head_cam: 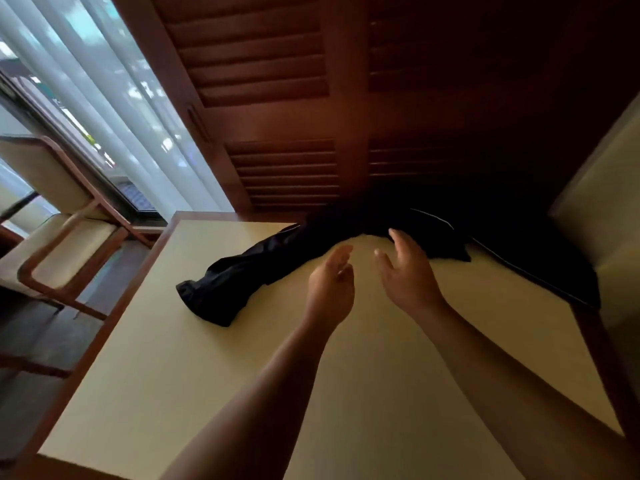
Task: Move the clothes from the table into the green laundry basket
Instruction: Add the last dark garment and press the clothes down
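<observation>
Nearest me, my left hand (330, 282) and right hand (407, 271) hang unclenched above the worktop (207, 358), holding nothing; the black clothes (242, 271) lie just beyond them, trailing leftward.

Dark louvred wooden doors (277, 81) fill the back wall, their right half lost in shadow. Sheer white curtains (104, 81) hang over a bright window at left, behind a wood-framed armchair (59, 244) with cream cushions. At far right stands a pale upholstered piece (609, 209), possibly another chair.
</observation>
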Demonstrator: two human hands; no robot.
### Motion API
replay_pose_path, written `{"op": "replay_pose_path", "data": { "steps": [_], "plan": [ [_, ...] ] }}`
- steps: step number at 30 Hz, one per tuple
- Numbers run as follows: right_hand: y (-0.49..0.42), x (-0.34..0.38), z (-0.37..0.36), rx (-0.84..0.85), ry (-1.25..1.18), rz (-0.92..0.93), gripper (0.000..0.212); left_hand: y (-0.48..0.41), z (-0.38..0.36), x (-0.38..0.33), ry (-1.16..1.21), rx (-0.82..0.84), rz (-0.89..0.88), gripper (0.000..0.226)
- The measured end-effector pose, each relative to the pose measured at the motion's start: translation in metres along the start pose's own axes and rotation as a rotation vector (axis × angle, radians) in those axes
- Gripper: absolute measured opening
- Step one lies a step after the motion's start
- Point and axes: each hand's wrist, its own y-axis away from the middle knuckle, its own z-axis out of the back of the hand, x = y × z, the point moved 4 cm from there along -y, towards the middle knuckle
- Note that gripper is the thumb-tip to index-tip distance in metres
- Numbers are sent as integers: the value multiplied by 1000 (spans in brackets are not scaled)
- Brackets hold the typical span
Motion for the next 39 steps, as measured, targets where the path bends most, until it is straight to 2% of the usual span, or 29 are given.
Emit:
{"op": "replay_pose_path", "data": {
  "steps": [3, 7, 9, 12, 15, 16, 18, 20, 21, 24, 27, 29, 31, 33, 35, 37, 39],
  "plan": [
    [-58, -26, 0, 8, 201, -78, 75, -28, -16, 0, 28, 26, 34, 38],
    [-103, -55, -19, 143, 176, -163, 103, -45, -23, 8, 40, 53, 76, 42],
    [-113, -70, -35, 217, 281, -190, 109, -49, -21, 19, -11, 52, 72, 42],
    [-114, -94, -56, 248, 517, -218, 101, -50, -16, 41, -71, 47, 82, 42],
    [-106, -102, -70, 282, 518, -225, 60, -49, -11, 61, -75, 39, 97, 42],
    [-101, -98, -72, 266, 481, -232, 50, -49, -9, 64, -64, 22, 104, 41],
    [-88, -80, -71, 190, 391, -183, 43, -47, -6, 65, 29, -29, 161, 39],
    [-66, -58, -65, 98, 205, -120, 33, -43, -5, 68, 279, -64, 304, 45],
    [-52, -48, -58, 90, 36, -116, 27, -40, -6, 72, 424, -66, 407, 52],
    [-10, -22, -31, 131, -378, -146, 42, -30, -7, 76, 733, -23, 697, 80],
    [30, -3, -12, 234, -629, -187, 41, -22, -12, 74, 912, 68, 819, 105],
    [52, 2, -14, 389, -809, -261, 31, -11, -16, 69, 908, 180, 816, 101],
    [65, 1, -15, 421, -861, -307, 27, 7, -16, 61, 808, 284, 768, 74],
    [68, -6, -14, 313, -724, -177, 25, 25, -7, 58, 735, 277, 742, 39],
    [68, -17, -16, 198, -470, -51, 20, 43, 7, 59, 718, 257, 728, 22],
    [71, -27, -24, 181, -91, 15, 50, 58, 21, 56, 724, 267, 673, 16],
    [79, -34, -32, 227, 263, -10, 81, 75, 32, 53, 726, 271, 592, 25]
  ]
}}
